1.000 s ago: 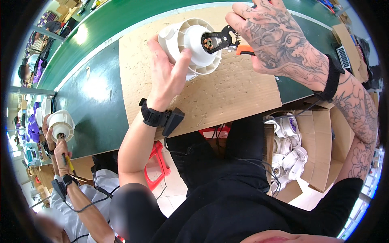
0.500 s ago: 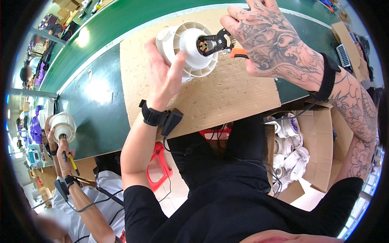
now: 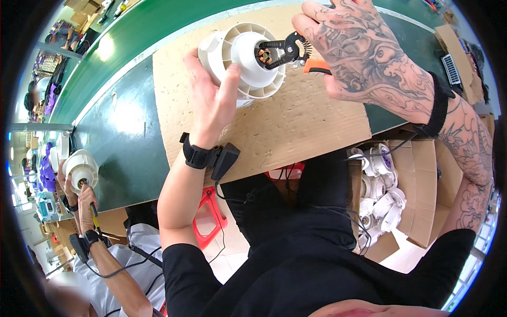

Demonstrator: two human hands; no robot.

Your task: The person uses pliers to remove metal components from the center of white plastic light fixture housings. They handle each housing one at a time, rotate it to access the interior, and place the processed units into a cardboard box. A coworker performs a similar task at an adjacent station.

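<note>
My left hand (image 3: 214, 98) is wrapped round a round white plastic housing (image 3: 247, 55) with a ribbed rim and a raised centre collar. The housing lies tilted over the cardboard, its open centre turned to the right. Copper-coloured parts (image 3: 264, 56) show inside that opening. My right hand (image 3: 359, 50) grips a wire stripper (image 3: 291, 48) with black toothed jaws and orange handles (image 3: 317, 66). The jaws reach into the opening, parted around the copper-coloured parts; whether they touch them I cannot tell. My right fingertips are partly cut off by the top edge.
A cardboard sheet (image 3: 296, 121) covers part of the dark green table (image 3: 132, 174). Below at right, an open carton (image 3: 417, 190) holds several white plastic parts (image 3: 385, 206). A red stool (image 3: 211, 216) stands under the table. At left, a co-worker's hands (image 3: 84, 206) hold a similar white housing (image 3: 80, 168).
The wire stripper and my right hand have shifted slightly right and turned a little; the jaws remain in the opening. The housing has moved slightly up and left with my left hand.
</note>
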